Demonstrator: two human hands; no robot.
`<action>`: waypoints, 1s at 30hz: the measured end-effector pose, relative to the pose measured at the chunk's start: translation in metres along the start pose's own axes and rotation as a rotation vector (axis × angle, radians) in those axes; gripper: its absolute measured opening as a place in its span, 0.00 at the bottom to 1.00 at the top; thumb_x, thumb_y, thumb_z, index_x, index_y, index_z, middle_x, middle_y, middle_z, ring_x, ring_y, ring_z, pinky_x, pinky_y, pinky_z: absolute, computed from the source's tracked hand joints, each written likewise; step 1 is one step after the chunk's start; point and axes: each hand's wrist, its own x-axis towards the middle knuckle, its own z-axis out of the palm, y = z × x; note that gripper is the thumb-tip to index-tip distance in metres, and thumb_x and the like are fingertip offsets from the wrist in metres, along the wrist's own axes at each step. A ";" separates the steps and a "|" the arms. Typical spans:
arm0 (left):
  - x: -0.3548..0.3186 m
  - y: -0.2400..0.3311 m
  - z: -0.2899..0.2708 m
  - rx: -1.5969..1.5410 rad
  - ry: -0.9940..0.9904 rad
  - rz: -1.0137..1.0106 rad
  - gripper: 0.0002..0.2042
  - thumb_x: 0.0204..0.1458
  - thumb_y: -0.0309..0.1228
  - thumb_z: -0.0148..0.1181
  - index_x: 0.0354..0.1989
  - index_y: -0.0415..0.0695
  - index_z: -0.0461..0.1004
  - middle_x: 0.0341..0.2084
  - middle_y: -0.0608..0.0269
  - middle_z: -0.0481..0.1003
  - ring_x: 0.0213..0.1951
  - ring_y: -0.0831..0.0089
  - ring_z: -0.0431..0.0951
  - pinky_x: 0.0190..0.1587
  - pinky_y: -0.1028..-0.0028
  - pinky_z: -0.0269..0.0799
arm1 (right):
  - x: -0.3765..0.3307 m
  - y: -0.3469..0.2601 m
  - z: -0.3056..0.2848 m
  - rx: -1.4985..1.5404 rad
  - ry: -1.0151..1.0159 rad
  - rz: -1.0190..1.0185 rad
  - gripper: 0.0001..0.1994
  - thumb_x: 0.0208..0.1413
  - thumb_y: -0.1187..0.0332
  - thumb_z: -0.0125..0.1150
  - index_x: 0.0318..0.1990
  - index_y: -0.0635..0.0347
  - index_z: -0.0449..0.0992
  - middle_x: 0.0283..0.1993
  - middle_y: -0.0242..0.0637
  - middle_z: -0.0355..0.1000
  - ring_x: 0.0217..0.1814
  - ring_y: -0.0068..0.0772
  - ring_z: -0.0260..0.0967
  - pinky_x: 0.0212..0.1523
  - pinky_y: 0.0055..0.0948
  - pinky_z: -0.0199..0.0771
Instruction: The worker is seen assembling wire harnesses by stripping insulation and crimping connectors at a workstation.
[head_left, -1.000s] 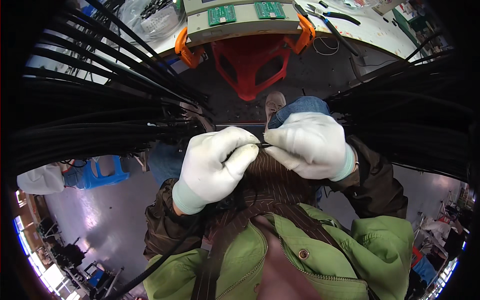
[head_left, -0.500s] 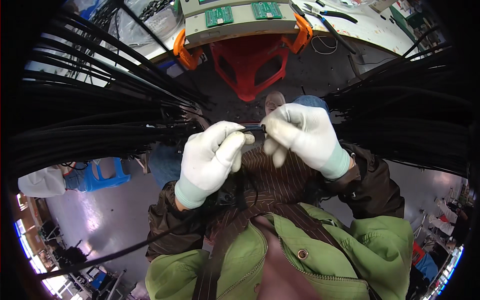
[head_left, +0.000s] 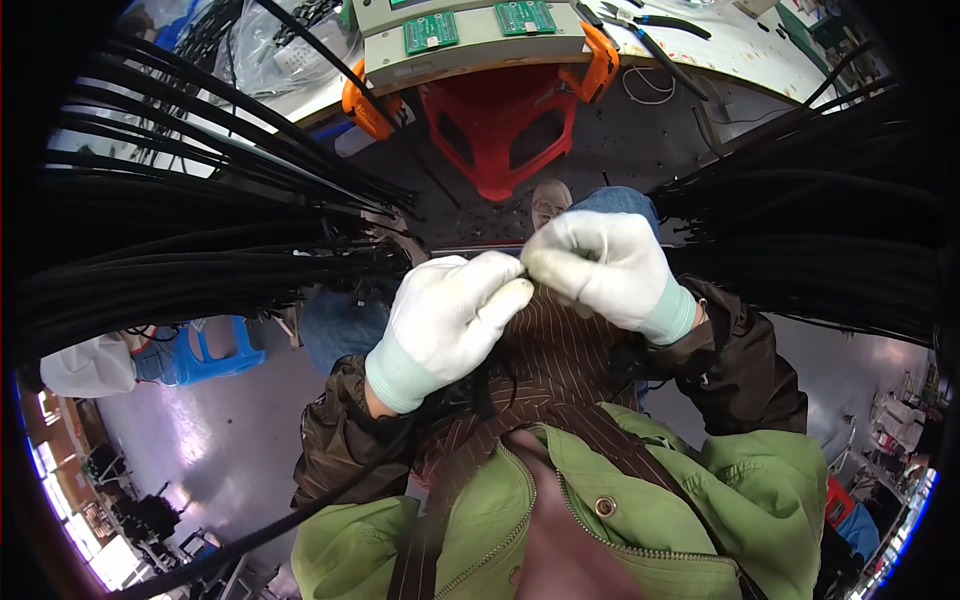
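Both hands wear white gloves with pale green cuffs and meet in front of my striped apron (head_left: 560, 350). My left hand (head_left: 450, 315) is closed in a pinch, thumb against forefinger. Just to its right, the fingertips of my right hand (head_left: 610, 265) press together at the same spot. A thin black cable end lies between them, now almost wholly hidden by the gloves. A black cable (head_left: 255, 537) runs in from the lower left across my left sleeve; its link to the held end is hidden.
Thick bundles of black cables hang at left (head_left: 180, 275) and right (head_left: 810, 240). Ahead, a grey device (head_left: 480, 60) with green circuit boards sits on the bench between orange clamps (head_left: 600, 65). Pliers (head_left: 670, 25) lie at right. A red stool (head_left: 490, 160) stands below.
My left hand has moved right, up against the right fingertips, covering the short length of cable that showed between them. My right fingers have curled in more.
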 end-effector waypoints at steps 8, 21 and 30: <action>-0.005 -0.004 -0.006 -0.767 -0.555 -0.538 0.14 0.53 0.27 0.48 0.46 0.33 0.64 0.21 0.63 0.70 0.21 0.72 0.70 0.30 0.78 0.67 | 0.008 0.036 -0.036 0.377 0.428 0.332 0.07 0.55 0.68 0.53 0.33 0.64 0.70 0.12 0.26 0.57 0.07 0.15 0.47 0.08 0.17 0.48; -0.039 -0.036 0.083 -1.200 0.442 -0.573 0.16 0.56 0.31 0.45 0.50 0.35 0.65 0.22 0.61 0.71 0.20 0.77 0.70 0.22 0.82 0.65 | -0.021 0.062 0.032 0.936 0.501 0.489 0.06 0.57 0.69 0.50 0.33 0.63 0.68 0.14 0.30 0.61 0.07 0.19 0.52 0.08 0.18 0.53; -0.022 -0.004 0.062 -0.761 0.351 -0.590 0.08 0.55 0.28 0.50 0.36 0.36 0.70 0.17 0.67 0.68 0.17 0.81 0.65 0.21 0.83 0.61 | -0.039 0.039 0.047 0.751 0.269 0.395 0.06 0.56 0.70 0.51 0.32 0.64 0.66 0.16 0.34 0.64 0.11 0.20 0.59 0.09 0.17 0.56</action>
